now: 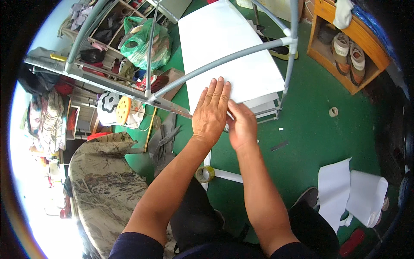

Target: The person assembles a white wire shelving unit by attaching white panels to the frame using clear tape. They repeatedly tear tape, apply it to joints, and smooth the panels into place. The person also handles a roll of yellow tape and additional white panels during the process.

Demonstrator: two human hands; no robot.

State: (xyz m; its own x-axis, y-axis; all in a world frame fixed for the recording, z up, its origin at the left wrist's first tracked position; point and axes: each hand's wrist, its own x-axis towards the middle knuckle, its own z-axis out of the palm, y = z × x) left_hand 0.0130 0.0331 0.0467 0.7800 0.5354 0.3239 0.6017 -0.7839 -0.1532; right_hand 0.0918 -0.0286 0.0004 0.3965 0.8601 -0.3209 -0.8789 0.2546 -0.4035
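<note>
A large white sheet [228, 47] lies over a frame of grey pipes [224, 61]. My left hand [211, 114] rests flat on the sheet near its front edge, with the fingers stretched out. Beside it, my right hand [241, 127] is closed at that same edge, its fingers curled and partly hidden as they pinch the sheet. A roll of tape [204, 174] stands on the floor below my hands, next to a white strip [228, 176].
A camouflage cloth [103, 172] drapes at the left. A green plastic bag [146, 43] sits by a shelf. A wooden cabinet [351, 83] holding shoes [348, 56] stands at the right. White sheets [334, 190] and a small tape roll [333, 112] lie on the green floor [302, 129].
</note>
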